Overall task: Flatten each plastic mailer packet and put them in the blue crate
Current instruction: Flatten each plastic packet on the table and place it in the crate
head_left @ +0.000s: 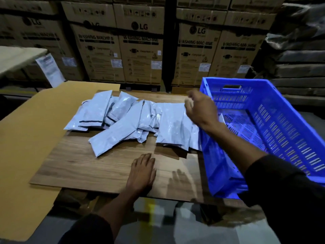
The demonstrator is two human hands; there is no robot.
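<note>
- head view: pile of grey plastic mailer packets (133,120) lies on the wooden board (105,166), spread side by side along the board's far half, some overlapping.
- blue crate (263,124) sits on the right of that pile, tilted, its near-left wall touching or just beside the rightmost packet (173,125).
- one pale packet corner (222,118) shows inside the crate, against its left wall; the crate floor otherwise shows bare mesh.
- right hand (200,110) hovers above the rightmost packet, between pile and crate; fingers loosely curled, gripping nothing visible, somewhat blurred.
- left hand (142,171) rests flat on the board, on the near side of the pile, fingers straight, holding nothing.
- rightmost packet's long axis runs away from the person, roughly parallel to the crate's left wall.
- judgement: right hand is nearer this packet; a short reach down onto it, press flat, then a sideways carry right into the crate.
- cardboard sheet (26,138) lies left of the pile, under the board.
</note>
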